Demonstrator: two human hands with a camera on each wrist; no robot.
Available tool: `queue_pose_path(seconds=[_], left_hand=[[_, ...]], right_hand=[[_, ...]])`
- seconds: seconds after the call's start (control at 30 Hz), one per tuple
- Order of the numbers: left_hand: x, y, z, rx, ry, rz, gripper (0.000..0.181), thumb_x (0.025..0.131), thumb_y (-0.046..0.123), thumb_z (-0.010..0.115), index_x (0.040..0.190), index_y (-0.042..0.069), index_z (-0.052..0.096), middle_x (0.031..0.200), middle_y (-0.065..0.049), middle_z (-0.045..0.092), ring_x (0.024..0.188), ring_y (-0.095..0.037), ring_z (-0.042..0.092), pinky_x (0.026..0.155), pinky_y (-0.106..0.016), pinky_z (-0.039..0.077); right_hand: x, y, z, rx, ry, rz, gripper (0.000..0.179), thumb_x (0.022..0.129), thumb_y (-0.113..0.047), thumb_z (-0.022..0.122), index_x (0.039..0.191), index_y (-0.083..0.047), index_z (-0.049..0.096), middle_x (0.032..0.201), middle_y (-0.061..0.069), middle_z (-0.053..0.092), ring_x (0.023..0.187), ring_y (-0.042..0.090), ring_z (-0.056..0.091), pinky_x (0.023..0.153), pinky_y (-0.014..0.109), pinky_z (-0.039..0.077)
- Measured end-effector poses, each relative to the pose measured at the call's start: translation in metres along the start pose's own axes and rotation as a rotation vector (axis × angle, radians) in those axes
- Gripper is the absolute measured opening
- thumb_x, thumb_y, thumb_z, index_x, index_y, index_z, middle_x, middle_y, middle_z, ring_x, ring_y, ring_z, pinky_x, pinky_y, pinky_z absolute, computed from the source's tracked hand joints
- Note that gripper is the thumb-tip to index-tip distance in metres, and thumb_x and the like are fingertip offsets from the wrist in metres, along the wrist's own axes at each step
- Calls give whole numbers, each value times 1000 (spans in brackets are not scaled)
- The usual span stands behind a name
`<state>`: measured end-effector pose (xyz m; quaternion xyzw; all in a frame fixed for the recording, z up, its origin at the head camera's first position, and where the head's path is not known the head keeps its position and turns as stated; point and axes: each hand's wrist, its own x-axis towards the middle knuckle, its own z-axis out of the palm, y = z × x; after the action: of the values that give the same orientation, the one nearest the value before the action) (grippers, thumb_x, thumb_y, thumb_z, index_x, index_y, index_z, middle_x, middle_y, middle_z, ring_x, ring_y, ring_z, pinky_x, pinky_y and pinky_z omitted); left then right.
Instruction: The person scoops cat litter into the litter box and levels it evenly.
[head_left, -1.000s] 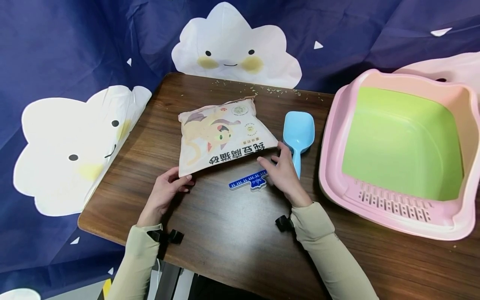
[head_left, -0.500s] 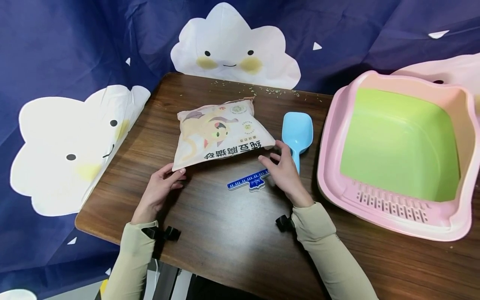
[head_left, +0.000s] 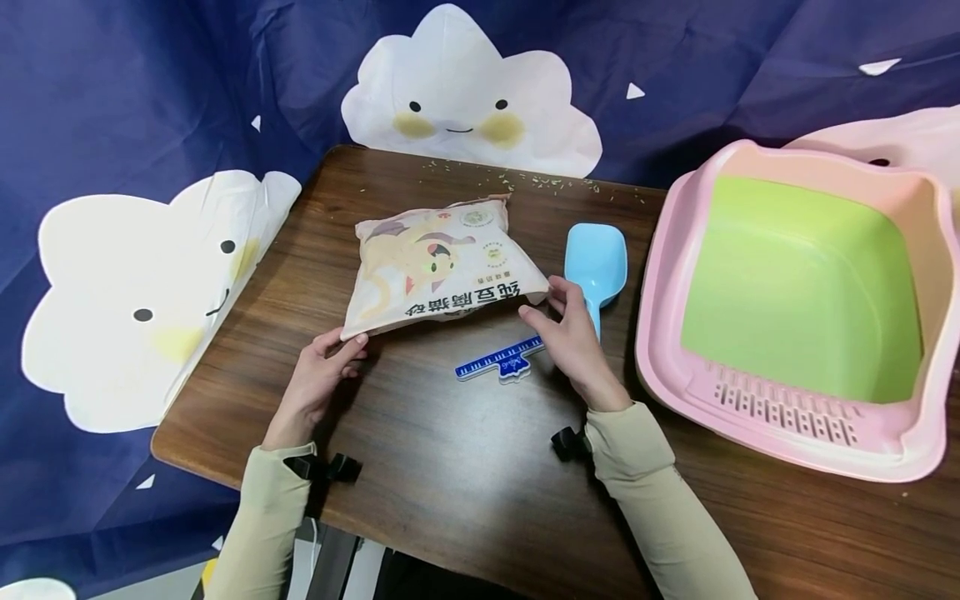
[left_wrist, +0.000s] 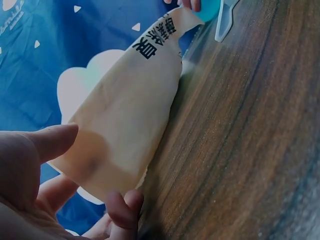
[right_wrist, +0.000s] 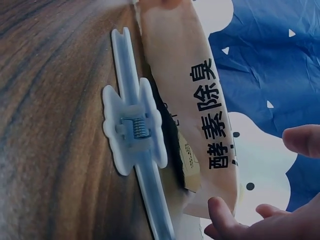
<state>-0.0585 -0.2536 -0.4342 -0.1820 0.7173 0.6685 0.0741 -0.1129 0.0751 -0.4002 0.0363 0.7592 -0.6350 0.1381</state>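
Observation:
A pale bag of cat litter (head_left: pixel 450 258), printed with a cartoon cat, lies on the table with its lettering upside down to me. At its near left corner, my left hand (head_left: pixel 315 375) pinches the bag between thumb and fingers. My right hand (head_left: pixel 577 346) reaches the near right corner; its fingertips touch the bag there while the thumb stands apart. Between the hands lies a blue clip (head_left: pixel 498 360) with a piano-key pattern; its spring side shows in the right wrist view. Just beyond the right hand is a light blue scoop (head_left: pixel 596 258), its handle partly hidden.
A pink litter box (head_left: pixel 652 333) with a green inside stands on the right of the brown table (head_left: pixel 450 500). Small pale crumbs (head_left: pixel 551 182) are scattered along the table's back edge. A dark blue curtain with cloud faces hangs behind.
My left hand has moved left and slightly away from me, with the bag's near left corner shifting along. The right fingers have come closer to the right corner. Clip and scoop stay put.

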Motion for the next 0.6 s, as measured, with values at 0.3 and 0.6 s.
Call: queue_pose_path(seconds=[0.3, 0.6], left_hand=[[-1, 1, -1, 14, -29, -19, 4, 93, 24, 64, 93, 26, 66, 96, 11, 59, 74, -6, 63, 59, -17, 42], [-2, 0, -2, -45, -58, -5, 8, 95, 25, 61, 91, 23, 68, 79, 6, 67, 68, -8, 66, 55, -18, 41]], right_hand=[[2, 0, -2, 68, 4, 17, 71, 93, -19, 60, 149, -3, 19, 153, 20, 24, 143, 29, 28, 114, 41, 33], [5, 0, -1, 207, -4, 62, 69, 92, -12, 57, 148, -2, 18, 146, 21, 27, 129, 25, 44, 105, 40, 42]])
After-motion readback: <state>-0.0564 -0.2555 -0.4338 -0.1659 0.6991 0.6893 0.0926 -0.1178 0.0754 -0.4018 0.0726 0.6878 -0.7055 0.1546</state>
